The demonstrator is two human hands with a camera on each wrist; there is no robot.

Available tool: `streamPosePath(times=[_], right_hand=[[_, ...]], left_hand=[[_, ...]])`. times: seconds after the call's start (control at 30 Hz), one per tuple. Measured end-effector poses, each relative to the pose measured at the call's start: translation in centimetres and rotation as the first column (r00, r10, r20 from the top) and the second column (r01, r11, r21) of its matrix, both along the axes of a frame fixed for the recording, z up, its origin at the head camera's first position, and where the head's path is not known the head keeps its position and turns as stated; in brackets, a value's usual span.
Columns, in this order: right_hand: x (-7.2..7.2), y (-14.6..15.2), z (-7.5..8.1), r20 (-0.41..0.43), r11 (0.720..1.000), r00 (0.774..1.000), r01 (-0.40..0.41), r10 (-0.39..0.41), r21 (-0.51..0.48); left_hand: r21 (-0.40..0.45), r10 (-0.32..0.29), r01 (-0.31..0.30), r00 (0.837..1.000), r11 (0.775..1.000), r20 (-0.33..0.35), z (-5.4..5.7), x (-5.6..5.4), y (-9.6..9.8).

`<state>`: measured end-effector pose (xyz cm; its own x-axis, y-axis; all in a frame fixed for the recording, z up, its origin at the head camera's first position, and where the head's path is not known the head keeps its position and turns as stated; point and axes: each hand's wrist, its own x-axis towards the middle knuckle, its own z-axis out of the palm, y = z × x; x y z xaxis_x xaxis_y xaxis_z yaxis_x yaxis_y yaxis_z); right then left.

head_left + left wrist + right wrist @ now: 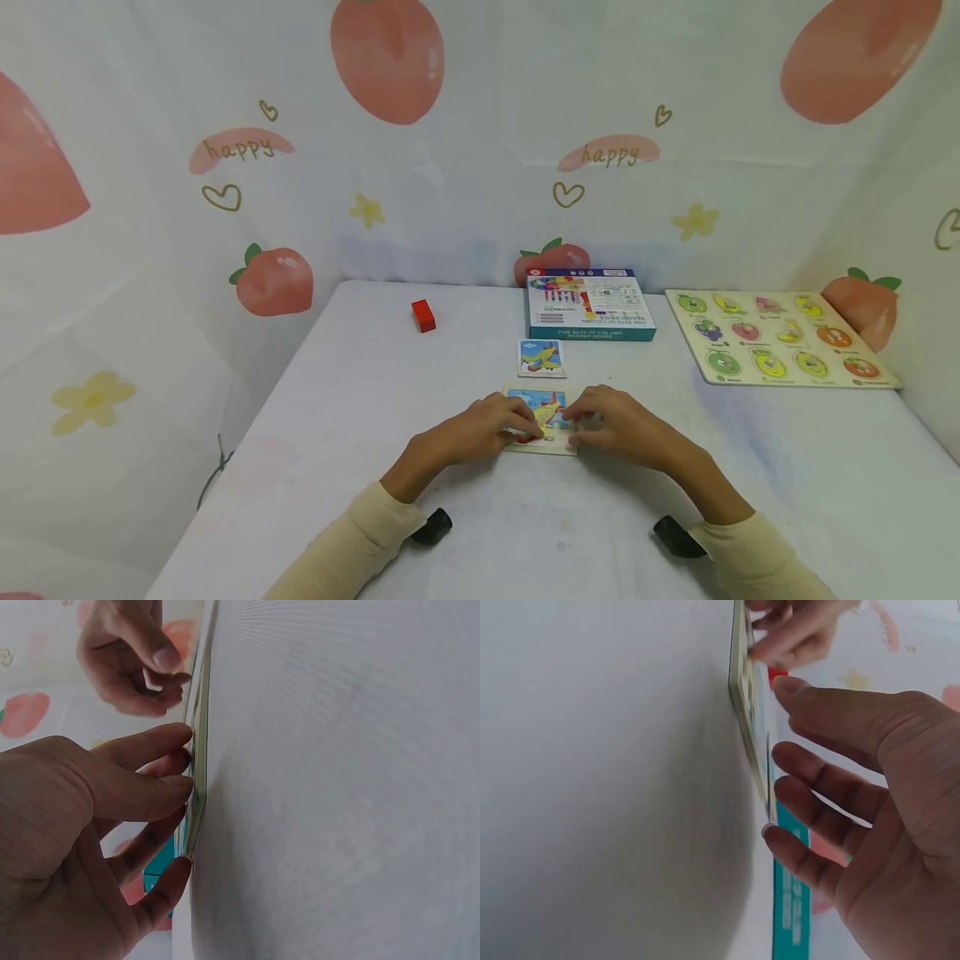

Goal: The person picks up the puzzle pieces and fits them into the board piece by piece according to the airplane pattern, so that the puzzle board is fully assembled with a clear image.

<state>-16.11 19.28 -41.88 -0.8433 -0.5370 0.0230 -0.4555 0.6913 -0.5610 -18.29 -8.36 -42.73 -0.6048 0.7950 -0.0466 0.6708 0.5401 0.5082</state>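
A small wooden puzzle board (542,448) with an airplane picture lies flat on the table between both hands. The left hand (495,425) reaches over its left side, partly covering the picture. In the left wrist view that hand's fingertips (180,733) rest on the board's face and edge, with the thumb close beside them. At the board's right side is the right hand (617,425), its fingers loosely bent and spread. Nothing shows between its thumb (791,686) and fingers in the right wrist view. Just beyond the board lies a square airplane picture card (541,358).
A boxed set (590,307) with a teal side lies behind the card. On the right is a large fruit puzzle board (786,379). A red block (423,316) sits at the back left. The printed curtain (465,183) hangs behind the table.
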Motion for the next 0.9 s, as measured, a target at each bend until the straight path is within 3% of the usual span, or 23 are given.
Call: streamPosePath(times=[0.17, 0.57, 0.8, 0.9], right_hand=[[1.1, 2.4, 0.1, -0.022, 0.999, 0.999, 0.047, -0.048, -0.004], [5.3, 8.6, -0.4, -0.126, 0.989, 0.981, 0.150, -0.147, 0.018], [7.0, 11.6, -0.4, -0.038, 0.973, 0.977, 0.214, -0.212, 0.082], [7.5, 12.7, -0.5, -0.046, 0.969, 0.973, 0.228, -0.224, 0.094]], left_hand=[[-0.010, 0.015, -0.015, 1.000, 1.000, 0.007, -0.2, 0.0, -0.2], [0.018, 0.015, -0.016, 0.999, 1.000, 0.041, -0.1, 0.1, -0.3], [0.014, 0.031, -0.032, 0.997, 0.999, 0.065, -0.2, 0.1, -0.3], [0.019, 0.031, -0.033, 0.997, 0.999, 0.069, -0.2, 0.0, -0.3]])
